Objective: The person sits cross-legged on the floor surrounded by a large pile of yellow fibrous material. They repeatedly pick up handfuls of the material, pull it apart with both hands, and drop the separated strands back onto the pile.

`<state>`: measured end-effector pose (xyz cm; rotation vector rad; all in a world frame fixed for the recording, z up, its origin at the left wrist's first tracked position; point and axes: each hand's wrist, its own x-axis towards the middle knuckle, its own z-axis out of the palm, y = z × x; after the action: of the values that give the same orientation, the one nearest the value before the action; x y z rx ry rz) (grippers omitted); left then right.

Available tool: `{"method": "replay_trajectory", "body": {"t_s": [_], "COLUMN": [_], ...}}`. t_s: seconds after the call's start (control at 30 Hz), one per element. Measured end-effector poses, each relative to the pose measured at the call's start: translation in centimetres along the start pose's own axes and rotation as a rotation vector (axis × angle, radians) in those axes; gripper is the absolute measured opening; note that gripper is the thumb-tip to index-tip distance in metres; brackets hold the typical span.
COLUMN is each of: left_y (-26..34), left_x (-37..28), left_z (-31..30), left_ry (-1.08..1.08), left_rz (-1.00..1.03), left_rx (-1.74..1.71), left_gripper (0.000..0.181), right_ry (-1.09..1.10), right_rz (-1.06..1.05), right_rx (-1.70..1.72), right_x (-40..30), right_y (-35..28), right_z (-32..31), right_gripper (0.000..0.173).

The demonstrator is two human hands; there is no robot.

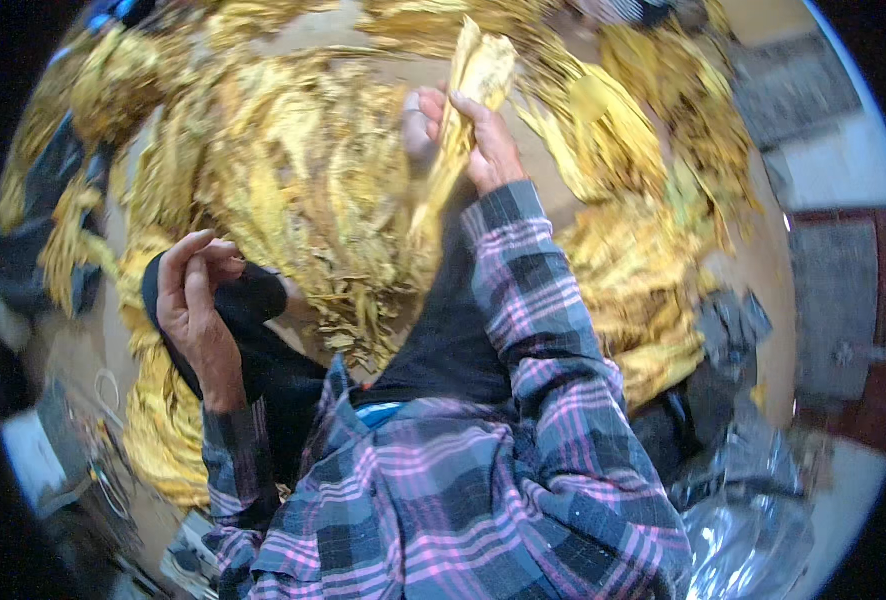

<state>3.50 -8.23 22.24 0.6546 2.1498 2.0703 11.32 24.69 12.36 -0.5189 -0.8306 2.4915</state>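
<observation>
My right hand (488,142) grips a long bundle of dried yellow leaves (492,64), which look like cured tobacco; its broad end points away from me and its narrow end towards my lap. My left hand (203,307) is raised over my left knee, its fingers curled and partly overlapping, with nothing visible in it. Between my legs and beyond them spreads a large pile of yellow-brown leaves (300,165). The narrow end of the held bundle hangs at that pile's right edge.
More leaf piles lie on the right (630,277), at the far right (600,127) and beside my left leg (162,442). Crumpled clear plastic sheeting (750,525) lies at the lower right. Dark cloth (45,217) is at the left edge. Parts of other people show at the far edge.
</observation>
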Motion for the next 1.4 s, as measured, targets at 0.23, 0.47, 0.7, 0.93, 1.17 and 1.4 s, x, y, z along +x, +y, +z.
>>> {"method": "replay_trajectory", "body": {"t_s": [0.23, 0.47, 0.7, 0.93, 1.17, 1.4], "left_y": [-11.6, -15.7, -18.6, -18.1, -17.5, -17.8], "left_x": [-2.0, -4.4, -5.3, -5.0, -5.2, -6.2], "left_z": [6.7, 8.4, 8.1, 9.1, 9.6, 9.7], "left_ry": [-0.267, -0.310, -0.342, -0.357, -0.420, -0.512], "left_rz": [-0.389, -0.649, -0.718, -0.771, -0.688, -0.769], "left_rx": [-0.151, -0.070, -0.060, -0.033, -0.065, -0.089], "left_gripper": [0.019, 0.017, 0.018, 0.020, 0.020, 0.023], "right_ry": [0.376, 0.648, 1.099, 1.091, 1.282, 1.384], "right_rz": [-0.398, -0.322, -0.152, -0.148, 0.130, 0.086], "right_rx": [-0.167, -0.030, 0.014, -0.042, -0.340, -0.235], "right_x": [-9.2, -18.2, -21.6, -20.4, -23.0, -23.6], "right_y": [-13.6, -15.0, -6.1, -7.3, -9.4, -10.2], "right_z": [-8.0, -27.1, -42.1, -39.5, -40.8, -38.4], "right_gripper": [0.029, 0.027, 0.033, 0.033, 0.044, 0.030]}}
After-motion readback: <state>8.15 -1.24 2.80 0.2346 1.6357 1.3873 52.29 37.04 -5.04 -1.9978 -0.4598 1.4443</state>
